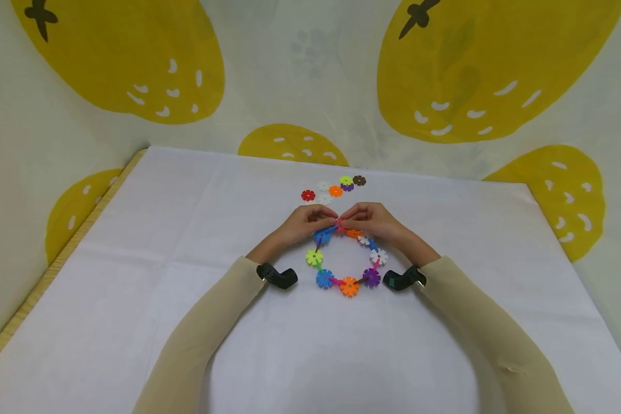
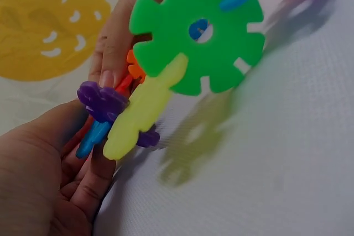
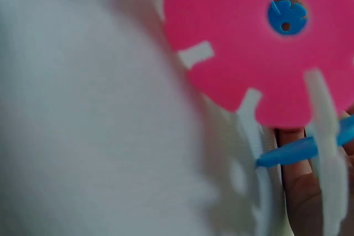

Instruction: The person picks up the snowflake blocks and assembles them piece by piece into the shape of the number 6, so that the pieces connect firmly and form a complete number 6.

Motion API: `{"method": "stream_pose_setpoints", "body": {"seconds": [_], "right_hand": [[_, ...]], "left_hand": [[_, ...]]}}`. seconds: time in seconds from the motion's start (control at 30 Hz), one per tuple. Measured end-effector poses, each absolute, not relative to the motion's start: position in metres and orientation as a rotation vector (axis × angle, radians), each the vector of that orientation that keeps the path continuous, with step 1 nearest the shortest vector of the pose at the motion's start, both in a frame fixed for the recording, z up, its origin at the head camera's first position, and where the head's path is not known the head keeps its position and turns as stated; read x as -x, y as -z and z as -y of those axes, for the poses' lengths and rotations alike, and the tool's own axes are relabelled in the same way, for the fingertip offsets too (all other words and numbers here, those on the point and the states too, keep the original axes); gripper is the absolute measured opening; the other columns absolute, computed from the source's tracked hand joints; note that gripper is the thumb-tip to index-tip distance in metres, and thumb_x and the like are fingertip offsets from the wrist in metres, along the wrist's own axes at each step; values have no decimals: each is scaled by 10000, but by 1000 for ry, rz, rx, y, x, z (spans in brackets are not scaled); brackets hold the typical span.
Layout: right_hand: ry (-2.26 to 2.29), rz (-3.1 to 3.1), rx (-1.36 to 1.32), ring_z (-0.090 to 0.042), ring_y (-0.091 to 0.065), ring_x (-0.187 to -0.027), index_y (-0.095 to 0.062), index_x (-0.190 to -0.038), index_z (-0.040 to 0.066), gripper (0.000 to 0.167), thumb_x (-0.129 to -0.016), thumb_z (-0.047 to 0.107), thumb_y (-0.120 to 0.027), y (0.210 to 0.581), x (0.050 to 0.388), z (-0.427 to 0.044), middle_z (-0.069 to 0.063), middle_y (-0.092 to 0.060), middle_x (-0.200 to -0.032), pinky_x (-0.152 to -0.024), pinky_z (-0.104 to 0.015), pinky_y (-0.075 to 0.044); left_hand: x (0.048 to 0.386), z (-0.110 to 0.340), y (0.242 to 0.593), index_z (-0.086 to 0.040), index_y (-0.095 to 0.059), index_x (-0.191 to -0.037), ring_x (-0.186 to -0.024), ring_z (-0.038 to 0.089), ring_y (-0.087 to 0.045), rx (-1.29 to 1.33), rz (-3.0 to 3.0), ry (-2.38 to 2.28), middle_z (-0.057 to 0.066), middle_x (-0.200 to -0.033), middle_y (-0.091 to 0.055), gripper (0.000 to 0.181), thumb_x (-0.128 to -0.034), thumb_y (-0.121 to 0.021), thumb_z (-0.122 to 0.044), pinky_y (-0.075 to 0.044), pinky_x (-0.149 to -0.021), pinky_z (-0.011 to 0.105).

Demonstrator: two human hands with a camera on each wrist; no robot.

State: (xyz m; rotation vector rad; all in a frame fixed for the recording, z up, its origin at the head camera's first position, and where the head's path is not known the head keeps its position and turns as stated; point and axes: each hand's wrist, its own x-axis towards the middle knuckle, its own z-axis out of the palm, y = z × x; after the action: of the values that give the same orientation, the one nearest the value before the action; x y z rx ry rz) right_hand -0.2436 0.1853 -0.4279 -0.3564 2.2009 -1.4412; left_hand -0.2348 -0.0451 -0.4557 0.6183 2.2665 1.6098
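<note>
My left hand (image 1: 309, 222) and my right hand (image 1: 376, 223) meet at the far side of a ring of slotted discs (image 1: 349, 292), which lies on the white cloth (image 1: 108, 299) in front of me. My left thumb and fingers pinch its far edge, close by a blue disc (image 1: 321, 238); my right fingers grip at a pinkish-red disc (image 1: 340, 227) between my 2 hands. My fingertips cover the joint, so I cannot tell whether it is pushed home.

Below my left wrist, a green disc (image 2: 160, 34) takes a yellow disc (image 2: 135, 122) set crosswise in its rim. Near my right wrist, a pink disc (image 3: 227, 73) carries a white disc (image 3: 332, 169) edge-on, crossed by a blue piece (image 3: 293, 152).

Beyond my hands lie 7 loose discs: a red disc (image 1: 304, 196), 2 white, an orange disc (image 1: 332, 191), a brown disc (image 1: 363, 181), and a yellow-green disc (image 1: 345, 179) overlapping a purple disc (image 1: 348, 188).
</note>
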Motion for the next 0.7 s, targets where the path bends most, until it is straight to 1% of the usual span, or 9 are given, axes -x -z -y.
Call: {"method": "stream_pose_setpoints", "body": {"seconds": [0.1,0.17,0.27,0.33,0.43,0.57,0.7], "right_hand": [[1400,-2233,401,-177,-653,-932,-667,-1131,32,301,-917,241,-700,427,241,-185,-81,-723,-1030,-822,-246,-526],[1378,-2257,428,-196,-645,-973,-669,-1140,42,306,-926,261,-687,426,239,-186,-86,-713,-1062,-853,-274,-522],[1353,-2287,458,-206,-627,-1030,-661,-1172,44,326,-940,274,-667,426,236,-190,-92,-693,-1119,-891,-284,-510],[1353,-2286,477,-218,-617,-1031,-651,-1191,46,328,-941,259,-666,426,234,-195,-103,-678,-1132,-876,-269,-514],[1338,-2264,541,-243,-605,-992,-641,-1195,35,322,-929,210,-683,427,232,-203,-125,-660,-1112,-840,-237,-518],[1302,-2263,641,-240,-613,-977,-653,-1129,17,282,-890,147,-725,428,232,-212,-131,-656,-1073,-850,-206,-510],[1300,-2309,637,-209,-638,-940,-659,-1048,-3,216,-881,114,-731,430,230,-218,-118,-663,-1025,-846,-193,-513]], "left_hand": [[234,46,454,-32,-667,-1162,-875,171,-642,-633,-2257,-1612,97,-1019,-699,256,-955,-644,-181,-509,-811,234],[234,46,453,-25,-674,-1145,-864,167,-645,-641,-2256,-1615,101,-1004,-697,243,-946,-656,-163,-514,-804,234],[234,46,453,-10,-676,-1134,-850,167,-642,-670,-2252,-1619,113,-992,-693,228,-943,-654,-132,-517,-801,239],[234,46,453,0,-672,-1146,-854,162,-645,-685,-2244,-1621,119,-998,-695,233,-946,-646,-118,-519,-810,243],[234,46,453,2,-672,-1166,-850,152,-651,-686,-2236,-1612,123,-1007,-705,245,-954,-633,-114,-521,-808,241],[234,46,452,-16,-687,-1169,-834,134,-652,-653,-2238,-1598,107,-1026,-719,247,-957,-633,-131,-518,-795,227],[233,46,453,-20,-693,-1165,-838,134,-648,-646,-2228,-1608,95,-1052,-721,247,-956,-637,-139,-513,-795,226]]}}
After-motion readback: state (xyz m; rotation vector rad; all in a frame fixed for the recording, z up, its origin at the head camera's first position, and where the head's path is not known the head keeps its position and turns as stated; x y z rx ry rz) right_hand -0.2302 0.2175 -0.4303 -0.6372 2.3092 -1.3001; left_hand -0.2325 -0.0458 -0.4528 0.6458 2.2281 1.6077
